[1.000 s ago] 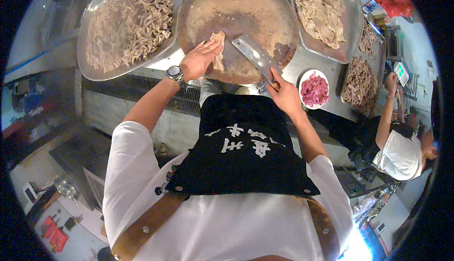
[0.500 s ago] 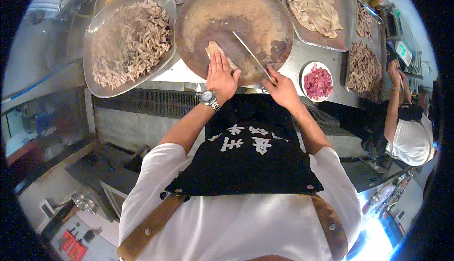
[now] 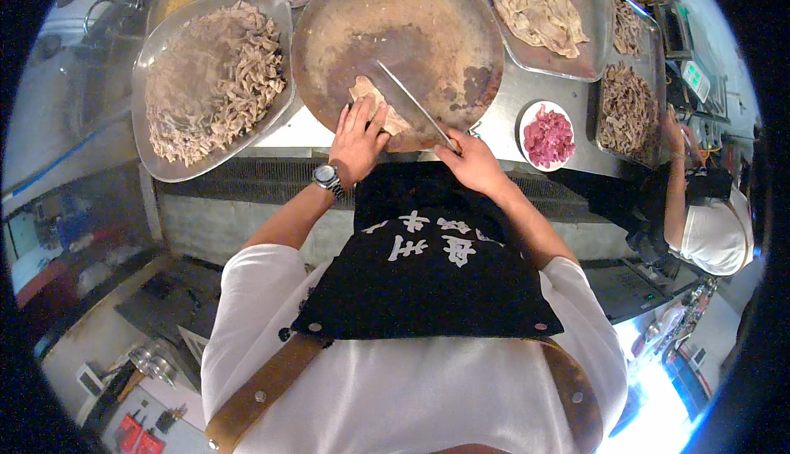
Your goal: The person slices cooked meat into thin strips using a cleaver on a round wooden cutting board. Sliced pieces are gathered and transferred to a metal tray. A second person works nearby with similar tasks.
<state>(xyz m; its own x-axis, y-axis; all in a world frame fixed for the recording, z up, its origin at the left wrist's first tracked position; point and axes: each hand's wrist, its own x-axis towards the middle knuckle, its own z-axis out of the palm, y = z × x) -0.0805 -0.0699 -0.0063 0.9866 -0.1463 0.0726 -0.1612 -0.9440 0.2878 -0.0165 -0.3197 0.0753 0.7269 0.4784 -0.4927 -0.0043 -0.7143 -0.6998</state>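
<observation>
On the round wooden chopping block (image 3: 411, 22) lies a flat piece of pale cooked meat (image 3: 395, 121), close to the near edge. My left hand (image 3: 357, 143) rests on its left side with the fingers spread, hiding part of it; a metal watch is on that wrist. My right hand (image 3: 473, 162) is closed around the handle of a knife (image 3: 411, 100). Its thin blade, seen nearly edge-on, slants up and left over the block, just right of the meat. I cannot tell whether the blade touches the wood.
A tray heaped with sliced meat (image 3: 218, 75) stands left of the block. At the right are a tray of large flat meat pieces (image 3: 539, 9), a white plate of raw red meat (image 3: 549, 135) and a tray of meat strips (image 3: 627, 112). Another person (image 3: 712, 228) works at the far right.
My left hand has shifted left on the meat, its fingers spreading and uncovering more of it. The knife and right hand have moved slightly left. The whole view has shifted a little.
</observation>
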